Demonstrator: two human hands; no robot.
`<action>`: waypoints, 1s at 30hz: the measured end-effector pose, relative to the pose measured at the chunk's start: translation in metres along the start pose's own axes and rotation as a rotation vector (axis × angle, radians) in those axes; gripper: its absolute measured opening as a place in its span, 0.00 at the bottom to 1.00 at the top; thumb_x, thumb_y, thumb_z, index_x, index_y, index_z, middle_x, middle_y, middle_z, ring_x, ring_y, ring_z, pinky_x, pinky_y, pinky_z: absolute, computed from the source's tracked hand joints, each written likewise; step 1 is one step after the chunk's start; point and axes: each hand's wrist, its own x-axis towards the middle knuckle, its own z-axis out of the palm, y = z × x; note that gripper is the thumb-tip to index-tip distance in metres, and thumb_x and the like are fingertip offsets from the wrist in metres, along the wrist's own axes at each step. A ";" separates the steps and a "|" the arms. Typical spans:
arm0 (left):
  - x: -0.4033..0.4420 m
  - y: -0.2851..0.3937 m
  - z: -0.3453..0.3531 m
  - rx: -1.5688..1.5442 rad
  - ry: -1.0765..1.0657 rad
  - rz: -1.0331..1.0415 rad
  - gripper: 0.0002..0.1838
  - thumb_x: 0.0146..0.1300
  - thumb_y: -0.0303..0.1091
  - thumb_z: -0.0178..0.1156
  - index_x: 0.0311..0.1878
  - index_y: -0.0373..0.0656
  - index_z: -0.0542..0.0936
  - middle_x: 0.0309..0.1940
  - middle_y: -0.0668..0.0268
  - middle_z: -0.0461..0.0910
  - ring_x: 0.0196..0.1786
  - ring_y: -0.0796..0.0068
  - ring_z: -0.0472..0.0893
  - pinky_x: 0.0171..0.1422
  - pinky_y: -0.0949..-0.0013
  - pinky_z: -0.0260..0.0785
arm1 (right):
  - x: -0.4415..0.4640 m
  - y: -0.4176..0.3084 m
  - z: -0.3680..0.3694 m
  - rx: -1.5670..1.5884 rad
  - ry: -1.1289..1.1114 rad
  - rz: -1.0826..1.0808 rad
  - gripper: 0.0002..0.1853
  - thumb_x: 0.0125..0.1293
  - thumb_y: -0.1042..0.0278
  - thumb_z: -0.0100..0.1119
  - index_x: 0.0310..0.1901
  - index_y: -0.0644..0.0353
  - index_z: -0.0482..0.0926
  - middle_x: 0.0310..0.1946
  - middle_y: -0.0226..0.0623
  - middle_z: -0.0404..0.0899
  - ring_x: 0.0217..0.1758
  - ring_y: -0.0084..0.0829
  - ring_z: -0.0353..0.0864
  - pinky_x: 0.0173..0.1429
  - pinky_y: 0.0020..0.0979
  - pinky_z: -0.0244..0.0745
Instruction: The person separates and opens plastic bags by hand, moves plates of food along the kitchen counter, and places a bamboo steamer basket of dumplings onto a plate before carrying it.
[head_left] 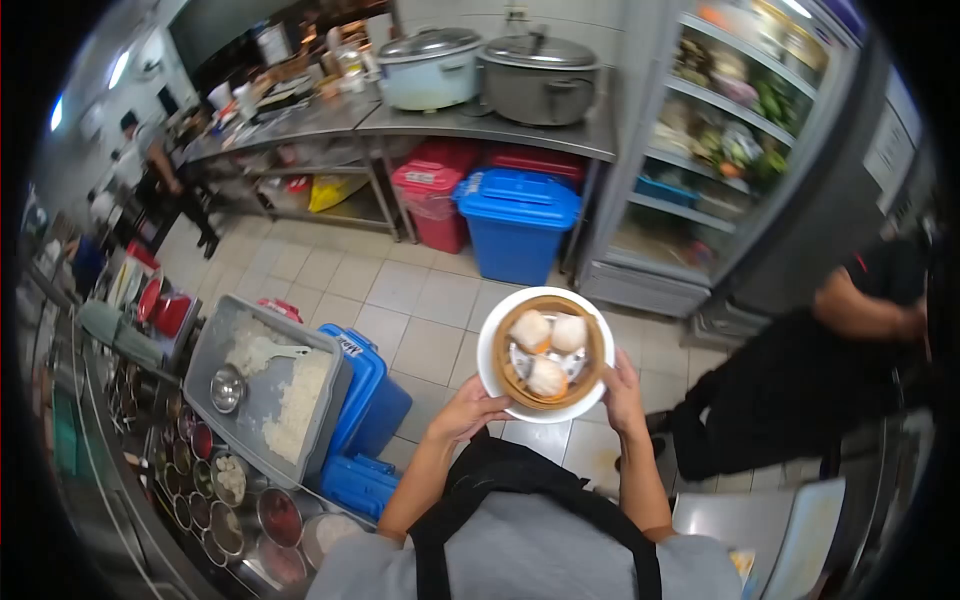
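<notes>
A white plate (488, 372) is held level in front of me, with a round bamboo steamer basket (509, 383) resting on it. Three pale buns (547, 377) sit inside the basket on a patterned white liner. My left hand (468, 410) grips the plate's lower left rim, and my right hand (624, 393) grips its right rim. The fingers of both hands are partly hidden under the plate.
A grey tub (213, 420) of rice and metal pots (280, 515) stand at left. Blue bins (375, 400) are beside them. Ahead are a steel counter (380, 118) with two cookers, and a glass-door fridge (650, 290). A person in black (780, 390) stands close at right.
</notes>
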 end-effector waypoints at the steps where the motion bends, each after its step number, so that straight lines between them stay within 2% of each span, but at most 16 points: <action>1: -0.001 -0.008 -0.020 0.016 -0.018 -0.008 0.25 0.56 0.21 0.53 0.57 0.39 0.60 0.49 0.60 0.71 0.48 0.69 0.75 0.47 0.65 0.73 | -0.003 0.013 0.009 -0.012 0.006 0.029 0.21 0.64 0.67 0.45 0.58 0.61 0.60 0.45 0.38 0.72 0.44 0.25 0.74 0.40 0.23 0.74; 2: 0.018 0.000 -0.029 0.035 -0.050 -0.050 0.25 0.56 0.22 0.53 0.58 0.39 0.61 0.49 0.61 0.71 0.48 0.69 0.75 0.46 0.65 0.74 | 0.022 0.024 0.013 0.001 0.027 0.042 0.21 0.64 0.67 0.45 0.58 0.61 0.60 0.45 0.38 0.72 0.44 0.25 0.74 0.40 0.23 0.74; 4: 0.042 0.015 -0.048 0.131 -0.016 -0.139 0.25 0.56 0.22 0.54 0.57 0.39 0.61 0.49 0.60 0.71 0.48 0.69 0.75 0.46 0.65 0.74 | 0.063 0.049 0.011 -0.267 0.170 -0.079 0.22 0.64 0.65 0.44 0.58 0.63 0.60 0.50 0.42 0.68 0.52 0.31 0.69 0.54 0.28 0.66; 5: 0.067 0.028 -0.052 0.255 0.010 -0.144 0.25 0.56 0.23 0.55 0.57 0.38 0.61 0.49 0.60 0.71 0.48 0.69 0.75 0.46 0.65 0.74 | 0.071 0.043 0.029 -0.327 0.294 -0.097 0.23 0.65 0.62 0.44 0.58 0.66 0.59 0.52 0.44 0.66 0.55 0.34 0.64 0.61 0.30 0.55; 6: 0.081 0.035 -0.053 0.134 -0.059 -0.096 0.24 0.56 0.23 0.55 0.57 0.37 0.62 0.49 0.58 0.71 0.48 0.67 0.75 0.46 0.64 0.73 | 0.102 0.081 0.020 -0.408 0.383 -0.080 0.22 0.64 0.62 0.44 0.56 0.67 0.61 0.51 0.45 0.67 0.54 0.34 0.65 0.59 0.32 0.57; 7: 0.096 0.038 -0.064 0.123 -0.060 -0.120 0.23 0.56 0.21 0.54 0.55 0.35 0.62 0.49 0.57 0.71 0.48 0.66 0.75 0.47 0.64 0.73 | 0.108 0.061 0.037 -0.231 0.371 -0.170 0.20 0.64 0.63 0.44 0.54 0.66 0.63 0.50 0.47 0.68 0.55 0.35 0.66 0.59 0.33 0.58; 9: 0.088 0.023 -0.104 0.137 -0.157 -0.179 0.24 0.56 0.19 0.52 0.56 0.35 0.60 0.50 0.55 0.69 0.49 0.65 0.74 0.50 0.62 0.72 | 0.090 0.074 0.051 -0.269 0.576 -0.235 0.18 0.64 0.63 0.44 0.51 0.66 0.65 0.47 0.47 0.71 0.53 0.36 0.69 0.57 0.32 0.61; 13: 0.095 0.025 -0.104 0.053 -0.231 -0.182 0.25 0.57 0.20 0.52 0.57 0.36 0.58 0.52 0.56 0.68 0.51 0.65 0.73 0.52 0.62 0.70 | 0.099 0.086 0.064 -0.225 0.650 -0.300 0.15 0.63 0.65 0.44 0.48 0.64 0.67 0.42 0.46 0.74 0.48 0.35 0.72 0.53 0.31 0.64; 14: 0.094 0.013 -0.103 0.063 -0.251 -0.180 0.25 0.57 0.20 0.52 0.57 0.36 0.58 0.52 0.56 0.68 0.51 0.65 0.73 0.52 0.62 0.70 | 0.097 0.089 0.057 -0.240 0.610 -0.308 0.15 0.63 0.65 0.44 0.48 0.64 0.67 0.42 0.46 0.74 0.48 0.35 0.72 0.53 0.31 0.64; 15: 0.163 0.082 -0.134 0.029 -0.250 -0.251 0.25 0.57 0.20 0.52 0.58 0.37 0.58 0.53 0.56 0.67 0.52 0.64 0.73 0.54 0.61 0.69 | 0.183 0.050 0.094 -0.305 0.621 -0.228 0.15 0.63 0.65 0.44 0.48 0.64 0.67 0.43 0.45 0.74 0.48 0.34 0.72 0.53 0.31 0.64; 16: 0.186 0.102 -0.145 0.045 -0.241 -0.259 0.26 0.57 0.20 0.51 0.59 0.38 0.58 0.53 0.56 0.67 0.52 0.64 0.72 0.55 0.61 0.68 | 0.211 0.034 0.105 -0.255 0.547 -0.238 0.17 0.65 0.62 0.43 0.51 0.63 0.66 0.45 0.43 0.72 0.49 0.30 0.69 0.54 0.29 0.63; 21: 0.260 0.155 -0.235 0.034 -0.118 -0.200 0.27 0.56 0.18 0.50 0.60 0.37 0.56 0.54 0.54 0.65 0.53 0.60 0.71 0.53 0.57 0.69 | 0.363 0.064 0.157 -0.359 0.463 -0.362 0.17 0.65 0.63 0.42 0.51 0.63 0.66 0.44 0.44 0.73 0.48 0.30 0.70 0.52 0.29 0.65; 23: 0.277 0.196 -0.290 -0.027 -0.052 -0.095 0.27 0.53 0.18 0.50 0.59 0.36 0.58 0.55 0.53 0.65 0.53 0.60 0.71 0.52 0.57 0.69 | 0.413 0.048 0.212 -0.192 0.297 -0.145 0.17 0.65 0.64 0.42 0.52 0.63 0.66 0.43 0.45 0.73 0.47 0.32 0.71 0.51 0.31 0.66; 25: 0.288 0.234 -0.356 -0.192 0.024 -0.087 0.30 0.50 0.22 0.51 0.60 0.43 0.59 0.56 0.59 0.65 0.56 0.61 0.68 0.56 0.54 0.63 | 0.483 0.075 0.275 -0.253 0.228 -0.301 0.18 0.64 0.65 0.42 0.54 0.63 0.65 0.45 0.46 0.72 0.47 0.35 0.72 0.51 0.34 0.67; 27: 0.303 0.269 -0.447 -0.142 -0.108 0.133 0.30 0.50 0.28 0.53 0.60 0.45 0.61 0.58 0.59 0.63 0.55 0.58 0.69 0.56 0.53 0.62 | 0.535 0.091 0.347 -0.304 0.127 -0.426 0.18 0.60 0.69 0.42 0.52 0.66 0.65 0.46 0.50 0.71 0.48 0.39 0.71 0.53 0.36 0.67; 30: 0.306 0.328 -0.500 -0.069 0.131 0.146 0.30 0.50 0.30 0.54 0.60 0.41 0.60 0.58 0.57 0.63 0.55 0.57 0.69 0.56 0.52 0.63 | 0.586 0.121 0.459 -0.198 0.164 -0.450 0.19 0.64 0.65 0.40 0.55 0.65 0.62 0.49 0.51 0.69 0.55 0.44 0.67 0.59 0.38 0.61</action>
